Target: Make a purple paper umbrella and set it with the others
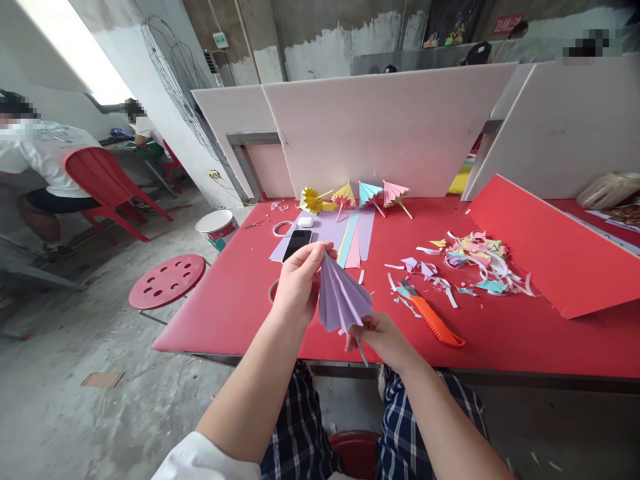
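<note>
A pleated purple paper umbrella [343, 297] is held in front of me above the red table [220, 307]. The fingers of my left hand [303, 273] pinch its pointed top. At its lower right edge, my right hand [377, 337] is closed around the underside, where a thin greenish stick [362, 353] pokes out below. The fingertips of my right hand are partly hidden by the paper.
Small finished paper umbrellas [370, 193] stand at the back. Behind my left hand lie a black phone [297, 244], tape rolls and paper strips [353, 247]. An orange cutter [435, 321] and paper scraps [485, 260] lie right, beside a red board [565, 247]. Other people sit far left.
</note>
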### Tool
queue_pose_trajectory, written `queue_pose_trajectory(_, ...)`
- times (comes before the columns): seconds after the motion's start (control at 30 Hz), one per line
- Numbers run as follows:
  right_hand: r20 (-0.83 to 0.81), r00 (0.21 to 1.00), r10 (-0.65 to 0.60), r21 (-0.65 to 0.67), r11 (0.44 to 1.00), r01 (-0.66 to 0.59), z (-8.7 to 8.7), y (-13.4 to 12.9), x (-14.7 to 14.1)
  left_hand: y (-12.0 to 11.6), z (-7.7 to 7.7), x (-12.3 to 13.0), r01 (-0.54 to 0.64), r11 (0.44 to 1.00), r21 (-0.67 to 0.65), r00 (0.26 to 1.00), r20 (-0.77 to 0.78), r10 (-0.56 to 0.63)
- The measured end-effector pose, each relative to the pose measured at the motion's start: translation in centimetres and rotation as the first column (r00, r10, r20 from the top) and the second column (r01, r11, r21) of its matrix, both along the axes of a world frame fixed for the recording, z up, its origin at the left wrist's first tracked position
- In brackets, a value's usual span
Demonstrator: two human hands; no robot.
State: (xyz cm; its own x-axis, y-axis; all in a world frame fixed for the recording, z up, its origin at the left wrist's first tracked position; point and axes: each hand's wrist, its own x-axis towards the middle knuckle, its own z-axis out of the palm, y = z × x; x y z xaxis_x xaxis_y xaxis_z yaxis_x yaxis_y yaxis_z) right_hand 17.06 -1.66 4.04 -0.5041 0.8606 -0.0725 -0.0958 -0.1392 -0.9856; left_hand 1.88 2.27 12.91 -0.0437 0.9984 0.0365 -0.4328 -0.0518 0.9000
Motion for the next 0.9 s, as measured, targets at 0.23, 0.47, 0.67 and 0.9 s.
queue_pose_trajectory(0.23,-0.089,0.996,0.006,-0.030,1.000,-0.009,1.0,-0.7,0.0,1.7,-1.5,0.1,0.117,0.991,-0.059,0.988,0.109,-0.111)
queue_pose_trajectory(0.47,-0.238,0.968,-0.079,-0.204,0.978,0.030,1.2,-0.7,-0.5,2.4,-2.7,0.2,0.216,0.974,-0.070,0.962,0.184,-0.200)
queue_pose_trajectory(0.67,-0.183,0.965,-0.188,-0.203,0.968,0.150,1.0,-0.6,-0.9,1.0,-2.4,0.2,0.378,0.922,-0.084,0.926,0.008,-0.378)
queue_pose_trajectory(0.9,0.030,0.924,-0.381,0.055,0.924,0.379,0.9,-0.1,0.0,-0.4,-2.2,0.4,-0.035,0.997,0.075,0.960,-0.276,0.055)
